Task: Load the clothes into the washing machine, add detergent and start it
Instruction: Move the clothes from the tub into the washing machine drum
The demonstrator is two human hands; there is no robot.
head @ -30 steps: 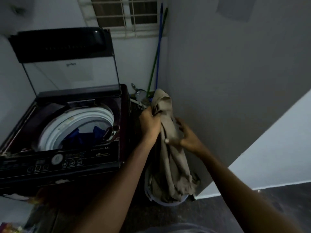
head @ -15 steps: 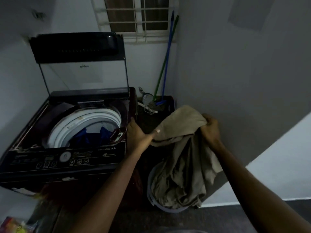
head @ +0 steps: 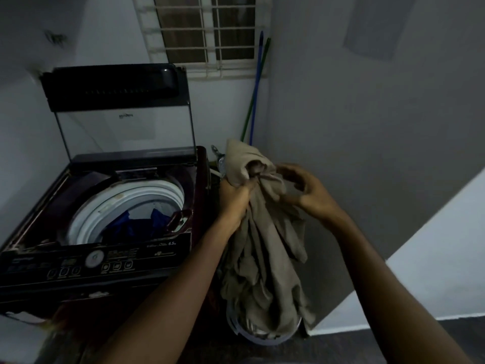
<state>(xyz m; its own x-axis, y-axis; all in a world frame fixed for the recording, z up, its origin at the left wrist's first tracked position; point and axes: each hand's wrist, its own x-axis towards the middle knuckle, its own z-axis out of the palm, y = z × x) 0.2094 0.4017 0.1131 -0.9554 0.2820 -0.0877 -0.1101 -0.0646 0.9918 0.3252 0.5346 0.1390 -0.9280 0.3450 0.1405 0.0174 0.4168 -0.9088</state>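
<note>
A dark top-loading washing machine [head: 147, 254] stands at the left with its lid [head: 112, 88] raised. Blue clothes [head: 136, 224] lie in its white drum [head: 110, 203]. A beige garment [head: 265, 245] hangs bunched to the right of the machine, its lower end in a round laundry basket [head: 265, 337] on the floor. My left hand [head: 235, 198] grips the garment near its top. My right hand [head: 307, 190] is at the garment's top right with curled fingers touching the cloth; whether it holds the cloth I cannot tell.
Blue and green broom handles [head: 256, 88] lean in the corner under a barred window [head: 207, 30]. A grey wall [head: 367, 127] runs close along the right. The machine's control panel [head: 86, 264] faces me at the front.
My hands have come back together at the garment's top after spreading it apart. The garment now hangs bunched and higher, and my left hand grips it again.
</note>
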